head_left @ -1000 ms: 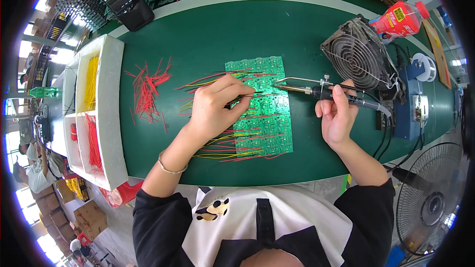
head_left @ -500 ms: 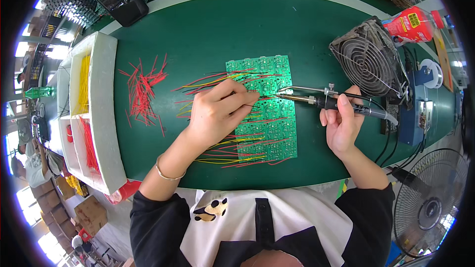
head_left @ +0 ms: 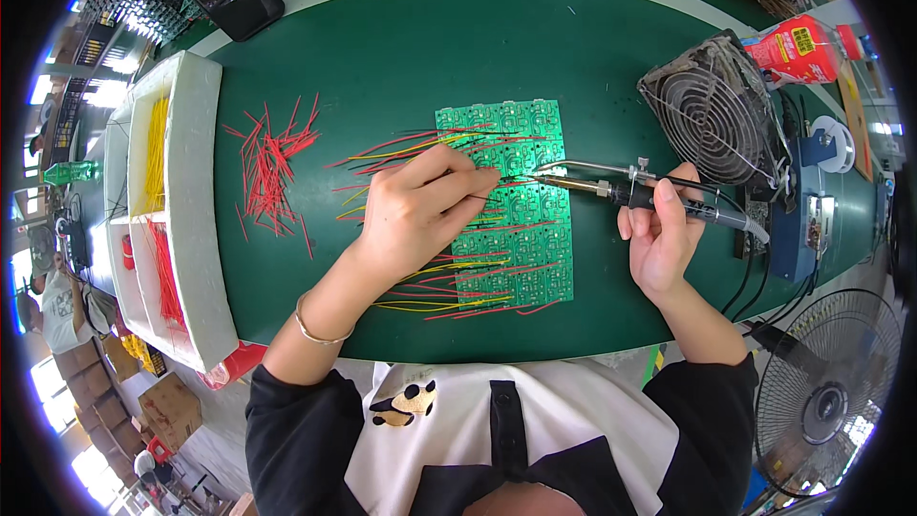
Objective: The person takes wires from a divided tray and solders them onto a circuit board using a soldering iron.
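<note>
Pinching what looks like a thin wire [head_left: 506, 178], the left hand's [head_left: 420, 205] fingers are working over the green board [head_left: 540, 205] near the table's [head_left: 611, 320] front edge. The right hand [head_left: 659, 239] is gripping the iron [head_left: 621, 194]; slipping could burn fingers.

1. The left hand [head_left: 415, 215] is reaching over the green board [head_left: 516, 258], its thumb and forefinger pinching a thin wire [head_left: 507, 178].
2. The right hand [head_left: 662, 239] is holding the iron [head_left: 630, 194], whose tip is pointing left, close to those fingertips.
3. Red and yellow wires [head_left: 441, 305] are sticking out past the board's left edge.
4. Farther left, a red wire pile [head_left: 274, 170] is lying near the white box [head_left: 198, 220], which is holding more wires.
5. On the right, a grilled fan [head_left: 709, 115] is standing near a red bottle [head_left: 795, 51].
</note>
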Available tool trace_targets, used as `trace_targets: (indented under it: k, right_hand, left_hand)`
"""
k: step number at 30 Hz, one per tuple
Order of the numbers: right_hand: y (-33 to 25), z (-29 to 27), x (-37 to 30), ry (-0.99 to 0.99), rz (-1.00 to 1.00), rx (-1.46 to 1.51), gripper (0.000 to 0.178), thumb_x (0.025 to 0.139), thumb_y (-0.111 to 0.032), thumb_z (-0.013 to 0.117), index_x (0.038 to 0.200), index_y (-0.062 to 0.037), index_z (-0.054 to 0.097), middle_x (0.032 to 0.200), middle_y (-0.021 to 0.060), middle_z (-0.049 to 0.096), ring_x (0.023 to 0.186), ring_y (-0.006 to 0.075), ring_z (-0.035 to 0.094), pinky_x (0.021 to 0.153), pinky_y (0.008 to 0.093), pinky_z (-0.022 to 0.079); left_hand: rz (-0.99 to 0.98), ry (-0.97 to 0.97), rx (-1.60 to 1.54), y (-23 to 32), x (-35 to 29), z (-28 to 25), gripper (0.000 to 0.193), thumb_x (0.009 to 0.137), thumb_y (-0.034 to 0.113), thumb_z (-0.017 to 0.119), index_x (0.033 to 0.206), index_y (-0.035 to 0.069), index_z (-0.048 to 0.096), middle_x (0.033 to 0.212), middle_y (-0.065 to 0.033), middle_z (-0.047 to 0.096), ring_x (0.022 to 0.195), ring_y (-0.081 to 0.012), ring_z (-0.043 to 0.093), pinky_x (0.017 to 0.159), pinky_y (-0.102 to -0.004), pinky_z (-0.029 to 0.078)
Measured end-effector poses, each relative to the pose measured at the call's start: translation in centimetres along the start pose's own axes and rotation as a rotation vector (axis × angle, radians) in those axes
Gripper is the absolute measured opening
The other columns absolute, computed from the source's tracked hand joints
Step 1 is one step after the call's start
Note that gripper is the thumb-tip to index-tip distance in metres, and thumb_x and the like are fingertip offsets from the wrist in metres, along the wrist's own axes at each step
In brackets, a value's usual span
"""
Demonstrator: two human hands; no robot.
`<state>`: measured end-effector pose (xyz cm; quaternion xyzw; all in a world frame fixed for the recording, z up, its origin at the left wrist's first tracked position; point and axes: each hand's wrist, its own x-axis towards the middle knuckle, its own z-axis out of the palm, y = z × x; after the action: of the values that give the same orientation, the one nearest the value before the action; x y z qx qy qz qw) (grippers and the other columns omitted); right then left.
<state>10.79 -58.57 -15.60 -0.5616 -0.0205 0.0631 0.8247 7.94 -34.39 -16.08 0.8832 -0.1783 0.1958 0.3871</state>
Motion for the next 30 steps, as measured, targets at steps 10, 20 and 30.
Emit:
trace_targets:
  k: [10, 20, 30]
  right_hand:
    - [0.20, -0.02, -0.13, -0.002, 0.005, -0.006, 0.017, 0.087, -0.013, 0.050, 0.078, -0.0092, 0.037, 0.062, -0.0020, 0.039, 0.044, 0.0052, 0.037, 0.043, 0.0241, 0.037]
    - [0.12, 0.09, -0.01, 0.015, 0.001, -0.018, 0.018, 0.086, -0.013, 0.051, 0.077, -0.0097, 0.036, 0.063, -0.0023, 0.038, 0.044, 0.0051, 0.037, 0.042, 0.0243, 0.037]
    - [-0.19, 0.32, -0.02, 0.007, -0.036, -0.016, 0.018, 0.087, -0.015, 0.050, 0.077, -0.0096, 0.035, 0.060, -0.0015, 0.038, 0.045, 0.0059, 0.039, 0.042, 0.0240, 0.038]
  left_hand:
    - [-0.020, -0.019, -0.004, 0.21, -0.21, -0.14, 0.020, 0.064, -0.004, 0.067, 0.081, 0.005, 0.068, 0.072, -0.0022, 0.056, 0.054, -0.0106, 0.054, 0.045, -0.0224, 0.043]
    - [-0.005, -0.027, 0.008, 0.10, -0.14, -0.23, 0.018, 0.065, 0.001, 0.066, 0.081, 0.008, 0.066, 0.074, 0.0005, 0.055, 0.054, -0.0115, 0.055, 0.045, -0.0255, 0.046]
    - [-0.002, -0.025, -0.008, 0.15, -0.05, -0.26, 0.020, 0.063, -0.003, 0.066, 0.081, 0.007, 0.068, 0.073, -0.0015, 0.057, 0.054, -0.0106, 0.054, 0.045, -0.0225, 0.043]
